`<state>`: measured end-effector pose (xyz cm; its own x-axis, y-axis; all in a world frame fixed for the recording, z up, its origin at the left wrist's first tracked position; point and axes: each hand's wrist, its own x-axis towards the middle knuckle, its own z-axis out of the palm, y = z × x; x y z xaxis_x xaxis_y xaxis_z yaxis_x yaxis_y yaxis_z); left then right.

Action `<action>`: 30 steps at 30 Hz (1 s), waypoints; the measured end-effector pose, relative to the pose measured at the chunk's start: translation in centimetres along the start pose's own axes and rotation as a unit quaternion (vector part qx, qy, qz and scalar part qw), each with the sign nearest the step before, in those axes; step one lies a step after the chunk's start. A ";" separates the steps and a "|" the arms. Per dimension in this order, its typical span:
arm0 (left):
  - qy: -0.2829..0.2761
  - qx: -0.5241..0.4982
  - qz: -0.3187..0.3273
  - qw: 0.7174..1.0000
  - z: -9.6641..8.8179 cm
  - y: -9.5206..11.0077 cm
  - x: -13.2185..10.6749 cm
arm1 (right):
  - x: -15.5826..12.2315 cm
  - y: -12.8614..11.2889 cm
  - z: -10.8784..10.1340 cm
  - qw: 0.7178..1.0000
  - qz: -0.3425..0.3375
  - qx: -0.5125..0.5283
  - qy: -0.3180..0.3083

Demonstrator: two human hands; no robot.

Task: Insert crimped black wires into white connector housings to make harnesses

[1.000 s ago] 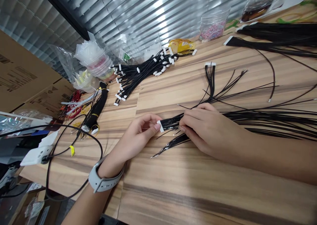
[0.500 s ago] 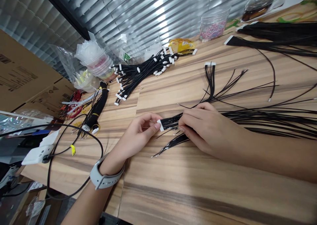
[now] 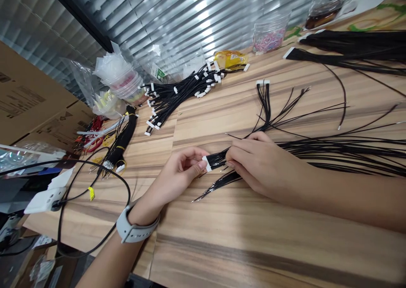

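Observation:
My left hand (image 3: 179,174) pinches a small white connector (image 3: 207,163) between thumb and fingertips, just above the wooden table (image 3: 253,241). Black wires (image 3: 218,159) run from that connector to the right into my right hand (image 3: 260,163), whose fingers are closed on them close behind the connector. A loose bunch of black wires with bare metal tips (image 3: 215,187) lies on the table just below both hands. A grey watch (image 3: 135,231) sits on my left wrist.
A long spread of black wires (image 3: 349,152) runs off to the right. A finished harness with a white connector (image 3: 263,93) lies behind my hands. A pile of black harnesses (image 3: 180,93), plastic bags (image 3: 117,83), jars (image 3: 269,36), cardboard boxes (image 3: 28,97) and a black cable (image 3: 95,203) stand left and back.
Both hands keep their hold on the connector and wires. The hands have drawn slightly closer together; the view has shifted a little.

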<state>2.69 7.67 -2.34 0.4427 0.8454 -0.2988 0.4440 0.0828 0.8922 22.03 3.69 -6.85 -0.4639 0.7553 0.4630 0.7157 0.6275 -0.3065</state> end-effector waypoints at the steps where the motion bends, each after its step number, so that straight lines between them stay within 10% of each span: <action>1: 0.001 -0.001 0.001 1.000 0.0 0.0 0.0 | 0.0 0.0 0.1 1.000 -0.003 0.001 0.000; 30: -0.016 0.006 0.001 1.000 0.2 0.1 -0.1 | 0.1 -0.2 -0.5 0.998 0.006 0.057 0.021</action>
<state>2.88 7.51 -2.33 0.4685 0.8279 -0.3084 0.4519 0.0754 0.8889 22.12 3.59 -6.29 -0.4309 0.7559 0.4929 0.6555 0.6376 -0.4048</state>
